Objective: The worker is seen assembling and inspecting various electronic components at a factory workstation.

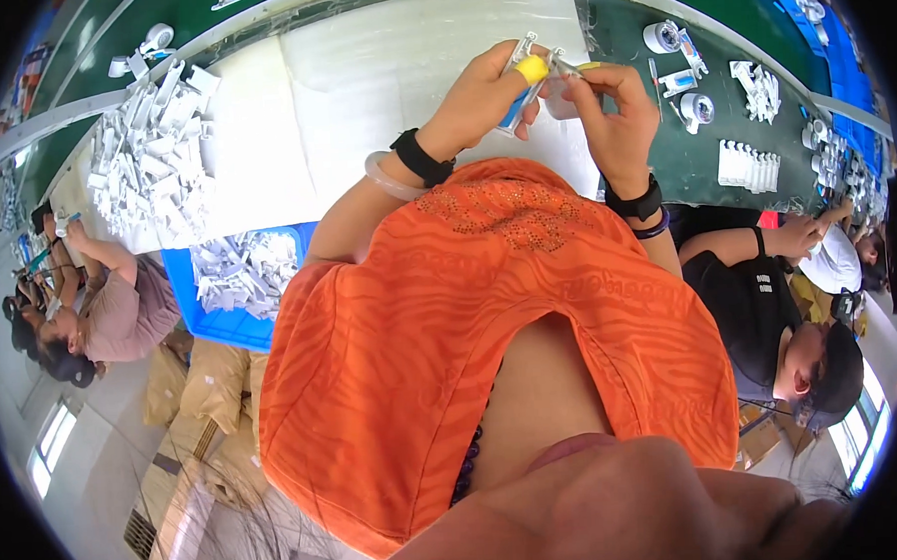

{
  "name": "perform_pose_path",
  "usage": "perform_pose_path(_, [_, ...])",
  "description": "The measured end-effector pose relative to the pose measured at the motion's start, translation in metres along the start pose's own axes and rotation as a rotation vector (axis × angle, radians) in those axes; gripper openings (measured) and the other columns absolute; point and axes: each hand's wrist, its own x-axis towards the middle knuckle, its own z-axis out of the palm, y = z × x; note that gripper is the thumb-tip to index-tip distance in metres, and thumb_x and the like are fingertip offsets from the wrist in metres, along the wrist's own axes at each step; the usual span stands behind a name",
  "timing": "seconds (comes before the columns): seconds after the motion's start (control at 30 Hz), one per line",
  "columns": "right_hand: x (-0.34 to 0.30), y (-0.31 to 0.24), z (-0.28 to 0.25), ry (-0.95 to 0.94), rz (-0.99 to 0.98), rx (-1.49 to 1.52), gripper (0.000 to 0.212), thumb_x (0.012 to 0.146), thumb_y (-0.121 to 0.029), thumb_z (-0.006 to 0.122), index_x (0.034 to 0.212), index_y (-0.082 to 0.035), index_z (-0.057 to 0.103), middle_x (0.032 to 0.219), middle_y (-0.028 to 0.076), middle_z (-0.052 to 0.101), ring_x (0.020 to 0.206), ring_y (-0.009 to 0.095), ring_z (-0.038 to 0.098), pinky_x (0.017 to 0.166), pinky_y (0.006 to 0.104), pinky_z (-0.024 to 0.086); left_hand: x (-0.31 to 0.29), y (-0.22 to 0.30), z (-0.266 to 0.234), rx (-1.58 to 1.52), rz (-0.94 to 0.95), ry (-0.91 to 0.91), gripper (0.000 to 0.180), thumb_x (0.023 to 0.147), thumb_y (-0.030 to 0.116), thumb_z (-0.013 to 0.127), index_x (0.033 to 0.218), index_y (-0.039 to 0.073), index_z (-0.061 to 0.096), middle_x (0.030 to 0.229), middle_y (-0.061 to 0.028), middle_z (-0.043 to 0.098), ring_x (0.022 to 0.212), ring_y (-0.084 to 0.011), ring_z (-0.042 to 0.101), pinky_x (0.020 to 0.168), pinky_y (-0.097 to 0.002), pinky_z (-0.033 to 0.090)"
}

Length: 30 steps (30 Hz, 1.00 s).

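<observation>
My left hand (473, 97) is closed around a slim white plastic housing with a blue panel (514, 111), which it holds tilted above the worktable. Yellow tape (532, 69) wraps a digit of that hand. Close beside it, my right hand (616, 108) pinches a small greyish, see-through plastic piece (561, 87) against the housing's right side. Fingers partly cover both parts, so I cannot tell whether they are joined.
A heap of white plastic parts (158, 158) lies on the left, above a blue bin (232, 329) of similar pieces. To the right, round white parts (662, 37) and a row of white clips (748, 167) rest on the green tabletop (618, 32). People sit on both sides.
</observation>
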Motion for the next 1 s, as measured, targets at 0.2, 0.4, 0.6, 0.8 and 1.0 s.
perform_pose_path(0.2, [-0.005, -0.008, -0.003, -0.037, -0.058, 0.072, 0.011, 0.084, 0.000, 0.068, 0.093, -0.001, 0.062, 0.092, 0.011, 0.067, 0.074, 0.017, 0.067, 0.065, 0.0262, 0.053, -0.008, 0.013, 0.005, 0.187, 0.088, -0.045, 0.038, 0.091, 0.009, 0.047, 0.129, 0.003, 0.047, 0.081, -0.0061, 0.059, 0.062, -0.0122, 0.058, 0.054, -0.0275, 0.050])
perform_pose_path(0.4, [-0.001, -0.005, -0.005, -0.016, -0.362, -0.115, 0.019, 0.078, 0.000, 0.073, 0.095, -0.004, 0.067, 0.091, 0.011, 0.065, 0.077, 0.022, 0.065, 0.064, 0.0287, 0.051, -0.012, 0.015, 0.007, 0.211, 0.167, -0.115, 0.045, 0.087, 0.006, 0.043, 0.132, 0.003, 0.044, 0.079, -0.0065, 0.059, 0.062, -0.0126, 0.056, 0.059, -0.0274, 0.049])
perform_pose_path(0.6, [0.000, -0.005, -0.006, 0.001, -0.382, -0.103, 0.021, 0.074, 0.002, 0.075, 0.093, -0.005, 0.069, 0.089, 0.010, 0.064, 0.077, 0.022, 0.063, 0.062, 0.0290, 0.051, -0.010, 0.006, 0.008, 0.223, 0.239, -0.125, 0.046, 0.087, 0.004, 0.040, 0.133, 0.003, 0.042, 0.089, -0.0073, 0.059, 0.074, -0.0124, 0.057, 0.061, -0.0257, 0.049])
perform_pose_path(0.8, [-0.003, -0.006, -0.004, 0.015, -0.340, -0.072, 0.023, 0.071, 0.002, 0.076, 0.091, -0.006, 0.071, 0.088, 0.008, 0.062, 0.077, 0.021, 0.062, 0.061, 0.0286, 0.050, -0.011, 0.009, 0.010, 0.291, 0.223, -0.141, 0.047, 0.086, 0.003, 0.037, 0.132, 0.002, 0.042, 0.091, -0.0067, 0.059, 0.075, -0.0115, 0.056, 0.062, -0.0252, 0.050])
perform_pose_path(1.0, [-0.004, -0.001, -0.003, 0.038, -0.351, -0.108, 0.024, 0.070, 0.003, 0.076, 0.091, -0.007, 0.071, 0.087, 0.008, 0.061, 0.075, 0.022, 0.061, 0.062, 0.0298, 0.049, -0.010, 0.003, 0.011, 0.304, 0.273, -0.114, 0.037, 0.086, 0.011, 0.044, 0.121, 0.000, 0.048, 0.089, -0.0091, 0.063, 0.066, -0.0107, 0.058, 0.054, -0.0235, 0.049])
